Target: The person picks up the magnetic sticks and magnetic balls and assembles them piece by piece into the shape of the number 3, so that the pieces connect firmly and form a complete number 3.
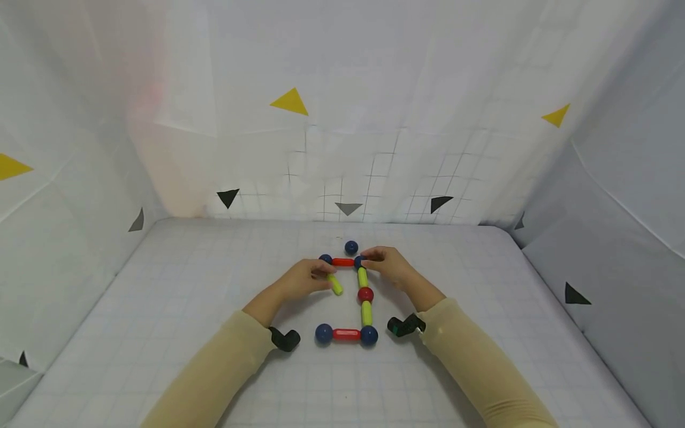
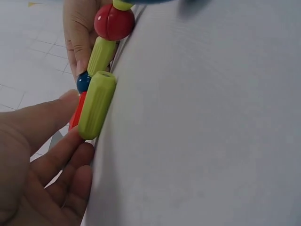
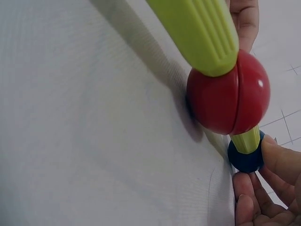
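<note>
My left hand (image 1: 304, 279) pinches the far end of a yellow-green rod (image 1: 336, 285) between thumb and fingers, beside the far-left blue ball (image 1: 324, 258). In the left wrist view that rod (image 2: 97, 106) points toward the camera with its near end free; the ball is hidden. My right hand (image 1: 393, 266) grips the far-right blue ball (image 1: 359, 262), also visible in the right wrist view (image 3: 245, 157). A red rod (image 1: 342, 262) spans these two balls. From the right-hand ball, a yellow-green rod (image 1: 363, 277) runs to a red ball (image 1: 365, 295).
Another yellow-green rod (image 1: 366, 313) joins the red ball to the near-right blue ball (image 1: 369, 336). A red rod (image 1: 346, 334) links that to the near-left blue ball (image 1: 323, 334). A separate blue ball (image 1: 351, 247) lies behind the frame on the white table (image 1: 214, 249).
</note>
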The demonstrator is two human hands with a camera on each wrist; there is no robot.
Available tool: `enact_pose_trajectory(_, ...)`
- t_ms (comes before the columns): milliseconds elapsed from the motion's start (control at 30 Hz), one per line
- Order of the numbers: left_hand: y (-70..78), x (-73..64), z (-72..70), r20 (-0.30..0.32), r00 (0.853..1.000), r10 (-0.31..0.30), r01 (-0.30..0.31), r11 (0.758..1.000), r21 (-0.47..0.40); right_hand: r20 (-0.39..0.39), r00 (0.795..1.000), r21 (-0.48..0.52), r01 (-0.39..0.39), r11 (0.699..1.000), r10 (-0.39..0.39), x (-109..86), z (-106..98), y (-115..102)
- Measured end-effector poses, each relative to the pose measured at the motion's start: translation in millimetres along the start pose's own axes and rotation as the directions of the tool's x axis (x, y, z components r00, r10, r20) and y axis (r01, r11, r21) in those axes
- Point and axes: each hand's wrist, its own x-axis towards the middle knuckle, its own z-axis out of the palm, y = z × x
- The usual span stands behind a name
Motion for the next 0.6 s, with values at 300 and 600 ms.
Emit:
enact_pose_trajectory(300, -2.5, 2.1, 4.2, 0.003, 1.0, -0.022, 0.022, 1.0, 0.021, 0.003, 1.0, 0.013, 0.003, 1.0, -0.003, 0.3, -0.7, 0.9)
enact_pose_trajectory(600, -3.3, 0.9, 4.7, 0.002, 1.0, -0.027, 0.027, 0.997, 0.07, 0.003, 1.0, 0.024, 0.003, 1.0, -0.003, 1.1, -0.4, 2.0)
